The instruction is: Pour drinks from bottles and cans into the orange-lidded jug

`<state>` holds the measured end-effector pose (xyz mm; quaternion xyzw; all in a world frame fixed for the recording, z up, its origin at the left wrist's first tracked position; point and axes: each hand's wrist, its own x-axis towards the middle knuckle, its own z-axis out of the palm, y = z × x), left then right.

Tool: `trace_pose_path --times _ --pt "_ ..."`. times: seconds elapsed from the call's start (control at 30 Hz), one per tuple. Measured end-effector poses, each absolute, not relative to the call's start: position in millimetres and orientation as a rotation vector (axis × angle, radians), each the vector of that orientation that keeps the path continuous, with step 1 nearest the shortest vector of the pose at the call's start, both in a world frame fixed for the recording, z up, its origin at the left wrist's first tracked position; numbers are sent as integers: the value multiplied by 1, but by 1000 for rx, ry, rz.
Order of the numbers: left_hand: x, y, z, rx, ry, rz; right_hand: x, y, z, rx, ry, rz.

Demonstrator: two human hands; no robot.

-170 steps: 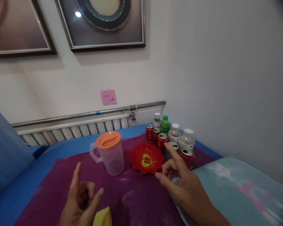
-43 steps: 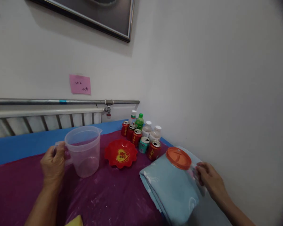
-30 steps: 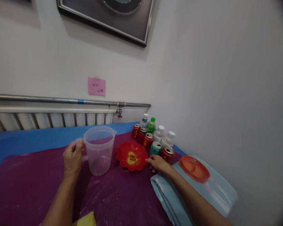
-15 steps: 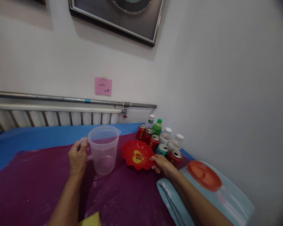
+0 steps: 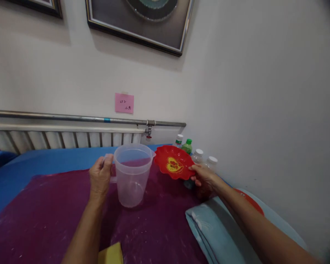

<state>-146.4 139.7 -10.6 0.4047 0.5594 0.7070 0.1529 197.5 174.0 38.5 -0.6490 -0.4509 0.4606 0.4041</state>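
Note:
My left hand point(image 5: 100, 176) is closed round the handle of a clear plastic measuring jug point(image 5: 132, 183), which looks empty. My right hand point(image 5: 205, 175) pinches the right rim of a red scalloped plate point(image 5: 162, 157) with a yellow heart print in its middle. The plate is tilted toward me and held up, just right of the jug's spout. Behind it, several cans are mostly hidden by the plate and my right hand.
Bottles with a green cap point(image 5: 189, 141) and white caps point(image 5: 199, 151) stand along the wall. A folded light blue towel point(image 5: 214, 227) lies under my right forearm, near an orange-red plate point(image 5: 253, 203). A yellow sponge or cloth point(image 5: 111, 255) sits at the front on the purple sheet point(image 5: 148, 238).
The red plate has risen and moved right in my right hand, now covering most of the cans. The jug appears shifted slightly right as the view has turned a little.

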Motion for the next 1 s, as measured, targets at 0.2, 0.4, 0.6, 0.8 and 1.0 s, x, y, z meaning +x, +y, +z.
trace_pose_path --times 0.2,0.4,0.6,0.8,1.0 --pt "-113 141 -12 1249 1408 1851 202 182 92 -1617 -1184 1056" --pt "-105 141 -14 1274 1382 1782 178 179 118 -1531 -1297 1000" --pt "-101 140 -15 1293 1344 1764 139 170 125 -1479 -1444 900" --pt "-106 140 -16 1243 1341 1783 114 162 114 -1365 -1560 635" --pt "-112 144 -23 1159 1357 1814 113 162 86 -1212 -1650 364"
